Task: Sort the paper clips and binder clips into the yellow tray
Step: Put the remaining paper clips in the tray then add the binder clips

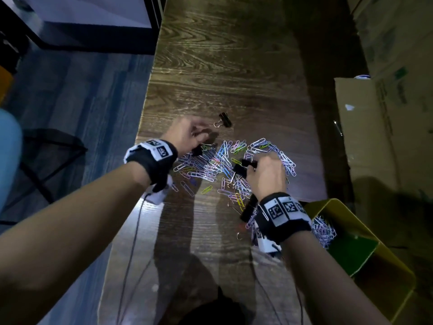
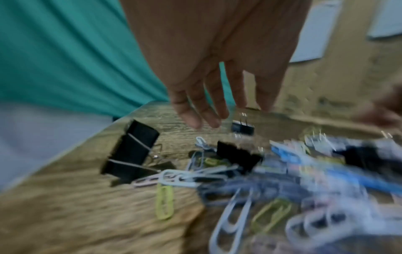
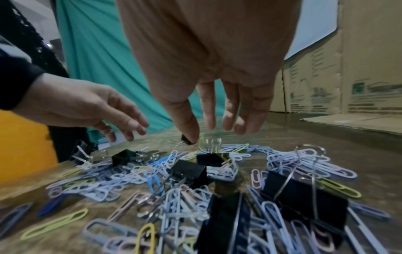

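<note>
A pile of coloured paper clips with several black binder clips among it lies on the wooden table. One binder clip sits apart, just beyond my left hand. That hand hovers over the pile's far left edge, fingers relaxed and holding nothing, above a large binder clip. My right hand hangs over the pile's right side with straight, empty fingers; binder clips lie below it. The yellow tray at the near right holds paper clips.
Cardboard boxes stand along the table's right side, close to the tray. The table's left edge drops to blue flooring. Thin cables run from my wristbands toward me. The left wrist view is motion-blurred.
</note>
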The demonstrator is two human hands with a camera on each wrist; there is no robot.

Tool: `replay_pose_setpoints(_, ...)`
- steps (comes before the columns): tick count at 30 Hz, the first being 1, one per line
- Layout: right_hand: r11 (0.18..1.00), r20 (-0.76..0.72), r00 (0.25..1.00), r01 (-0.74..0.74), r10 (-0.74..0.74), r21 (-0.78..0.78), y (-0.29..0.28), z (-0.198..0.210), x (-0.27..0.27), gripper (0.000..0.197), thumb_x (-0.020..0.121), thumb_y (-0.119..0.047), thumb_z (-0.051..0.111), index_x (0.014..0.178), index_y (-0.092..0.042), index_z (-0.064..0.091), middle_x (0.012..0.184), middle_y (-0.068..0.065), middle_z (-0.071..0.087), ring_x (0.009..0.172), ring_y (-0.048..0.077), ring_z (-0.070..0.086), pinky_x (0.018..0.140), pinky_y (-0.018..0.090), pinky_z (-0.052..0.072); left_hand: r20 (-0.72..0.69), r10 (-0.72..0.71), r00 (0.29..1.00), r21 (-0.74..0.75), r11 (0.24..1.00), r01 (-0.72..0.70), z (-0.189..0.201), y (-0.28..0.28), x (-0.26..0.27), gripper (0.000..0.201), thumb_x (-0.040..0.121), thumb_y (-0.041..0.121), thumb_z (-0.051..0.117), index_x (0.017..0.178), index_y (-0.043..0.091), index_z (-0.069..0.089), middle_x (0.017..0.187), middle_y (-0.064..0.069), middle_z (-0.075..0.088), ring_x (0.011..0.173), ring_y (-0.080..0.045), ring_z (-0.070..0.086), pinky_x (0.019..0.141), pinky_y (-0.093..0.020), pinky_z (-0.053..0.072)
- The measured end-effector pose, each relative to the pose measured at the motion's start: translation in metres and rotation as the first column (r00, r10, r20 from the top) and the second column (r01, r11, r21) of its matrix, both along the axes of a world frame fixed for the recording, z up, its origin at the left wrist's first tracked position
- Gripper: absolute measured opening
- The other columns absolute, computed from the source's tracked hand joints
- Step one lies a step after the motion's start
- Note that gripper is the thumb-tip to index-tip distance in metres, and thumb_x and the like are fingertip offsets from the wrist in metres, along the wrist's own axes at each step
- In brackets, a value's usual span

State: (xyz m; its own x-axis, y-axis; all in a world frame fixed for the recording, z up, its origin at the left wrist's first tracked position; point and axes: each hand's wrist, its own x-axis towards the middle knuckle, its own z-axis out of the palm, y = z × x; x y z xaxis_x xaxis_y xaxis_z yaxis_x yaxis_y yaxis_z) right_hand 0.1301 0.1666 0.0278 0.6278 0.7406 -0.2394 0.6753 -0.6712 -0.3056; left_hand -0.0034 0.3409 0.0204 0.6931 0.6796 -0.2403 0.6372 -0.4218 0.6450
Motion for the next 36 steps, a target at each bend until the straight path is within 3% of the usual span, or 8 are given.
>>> replay_pose_setpoints(3, 0.991, 0.047, 0.99, -0.136, 0.137, -0.004, -0.001, -0.009, -0.008, 0.048, 0.08, -0.013, 0.061, 0.128, -0.02, 0.055, 0.129, 0.014, 0.047, 0.12, 0.032, 0.044, 0.096, 0.044, 0.039, -0.379, -0.215, 0.9, 0.168, 0.941, 0.295, -0.012, -0.006, -0.011, 0.05, 0.081, 0.045, 0.064, 0.125, 0.026, 0.052, 0.128, -0.005, 0.053, 0.112, -0.024, 0.053, 0.093, -0.041, 0.044)
replay_pose_setpoints(5, 0.969, 0.042, 0.969, -0.241, 0.244, -0.051, -0.003, -0.018, -0.016, 0.049, 0.082, -0.015, 0.061, 0.129, -0.028, 0.054, 0.132, 0.011, 0.046, 0.123, 0.03, 0.041, 0.098, 0.045, 0.036, -0.454, -0.241, 0.858, 0.19, 0.914, 0.358, -0.019, -0.012, -0.01, 0.053, 0.082, 0.044, 0.063, 0.13, 0.025, 0.048, 0.131, -0.007, 0.052, 0.118, -0.027, 0.048, 0.098, -0.047, 0.038)
replay_pose_setpoints(12, 0.979, 0.127, 0.972, -0.189, 0.197, -0.071, -0.007, -0.032, -0.013, 0.031, 0.08, -0.01, 0.059, 0.108, -0.021, 0.069, 0.111, 0.01, 0.062, 0.111, 0.03, 0.048, 0.089, 0.041, 0.036, -0.332, -0.119, 0.936, 0.204, 0.96, 0.194, -0.012, -0.004, 0.012, 0.036, 0.076, 0.033, 0.069, 0.106, 0.02, 0.055, 0.105, -0.005, 0.059, 0.092, -0.024, 0.055, 0.08, -0.034, 0.044)
replay_pose_setpoints(16, 0.983, 0.159, 0.978, -0.114, 0.137, -0.146, -0.006, -0.031, -0.012, 0.026, 0.084, -0.016, 0.053, 0.105, -0.01, 0.068, 0.116, 0.014, 0.057, 0.114, 0.031, 0.046, 0.094, 0.042, 0.033, -0.21, -0.082, 0.974, 0.164, 0.979, 0.117, -0.008, 0.008, 0.04, 0.029, 0.075, 0.023, 0.071, 0.1, 0.018, 0.058, 0.106, -0.008, 0.057, 0.091, -0.024, 0.054, 0.074, -0.031, 0.044)
replay_pose_setpoints(22, 0.966, 0.171, 0.98, -0.057, 0.103, -0.253, -0.005, -0.023, -0.003, 0.033, 0.086, -0.028, 0.057, 0.111, -0.009, 0.065, 0.141, 0.019, 0.04, 0.137, 0.031, 0.029, 0.112, 0.051, 0.018, -0.199, -0.096, 0.975, 0.159, 0.979, 0.129, 0.013, 0.032, 0.025, 0.028, 0.082, 0.034, 0.067, 0.101, 0.014, 0.064, 0.102, -0.011, 0.061, 0.091, -0.025, 0.057, 0.074, -0.029, 0.042)
replay_pose_setpoints(27, 0.944, -0.009, 0.947, -0.321, 0.323, 0.07, 0.012, -0.026, -0.032, 0.058, 0.083, -0.023, 0.062, 0.137, -0.011, 0.046, 0.141, 0.02, 0.039, 0.135, 0.035, 0.029, 0.115, 0.049, 0.018, -0.44, -0.096, 0.893, 0.026, 0.993, 0.119, 0.006, 0.051, -0.044, 0.042, 0.067, 0.041, 0.079, 0.099, 0.023, 0.059, 0.106, -0.005, 0.054, 0.091, -0.024, 0.054, 0.082, -0.029, 0.044)
replay_pose_setpoints(32, 0.892, -0.194, 0.885, -0.445, 0.424, -0.078, 0.028, -0.037, -0.045, 0.085, 0.084, -0.049, 0.061, 0.151, -0.025, 0.012, 0.158, 0.012, 0.005, 0.146, 0.03, -0.002, 0.117, 0.051, 0.002, -0.418, -0.093, 0.904, 0.085, 0.986, 0.141, -0.015, 0.038, -0.063, 0.032, 0.074, 0.019, 0.074, 0.103, 0.012, 0.064, 0.103, -0.015, 0.062, 0.092, -0.027, 0.057, 0.078, -0.027, 0.042)
replay_pose_setpoints(36, 0.831, -0.176, 0.853, -0.519, 0.491, -0.199, 0.027, -0.042, -0.045, 0.085, 0.084, -0.051, 0.061, 0.15, -0.024, 0.015, 0.159, 0.009, -0.005, 0.145, 0.033, -0.007, 0.115, 0.056, 0.002, -0.362, -0.057, 0.93, 0.138, 0.984, 0.114, -0.018, 0.052, -0.058, 0.02, 0.076, 0.013, 0.07, 0.096, 0.011, 0.068, 0.098, -0.017, 0.068, 0.088, -0.029, 0.061, 0.076, -0.03, 0.047)
